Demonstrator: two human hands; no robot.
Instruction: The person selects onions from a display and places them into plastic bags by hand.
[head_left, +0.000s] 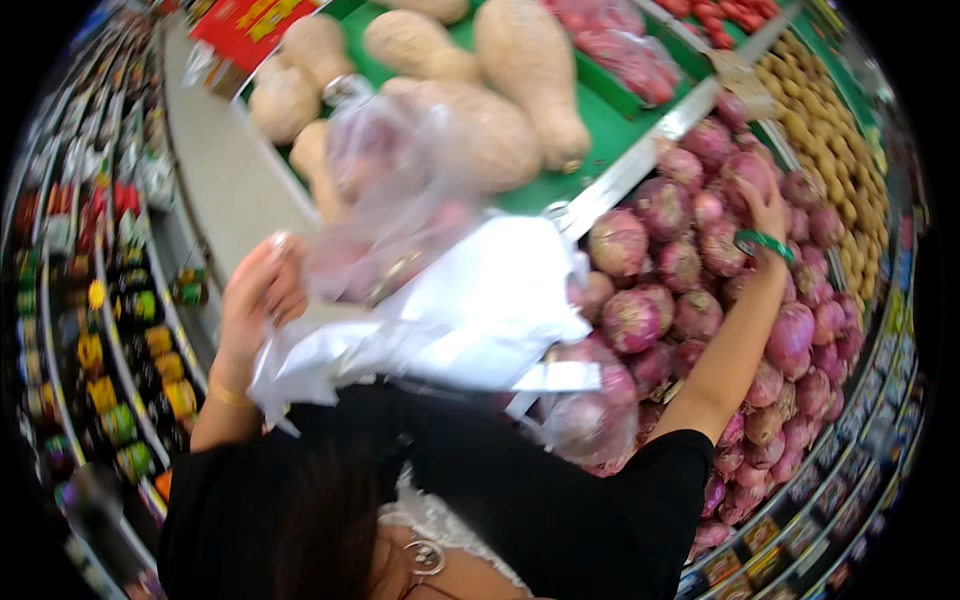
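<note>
My left hand (266, 289) is closed on the gathered edge of a clear plastic bag (397, 202), blurred, with red onions inside. Thin white plastic (480, 300) spreads from beside that hand across the front of my body. At the right, my right hand (763, 196), with a green bangle at its wrist, curls over a large red onion (742, 171) on the heap of red onions (679, 266). Another clear bag of onions (589, 416), with a white strip on it, lies at the near edge of the heap.
Butternut squashes (525, 67) lie in a green-lined bin beyond the bag. A white divider (645, 157) separates it from the onions. Potatoes (825, 150) fill the bin at the far right. Packed store shelves (112, 300) stand at the left, across an aisle floor (217, 142).
</note>
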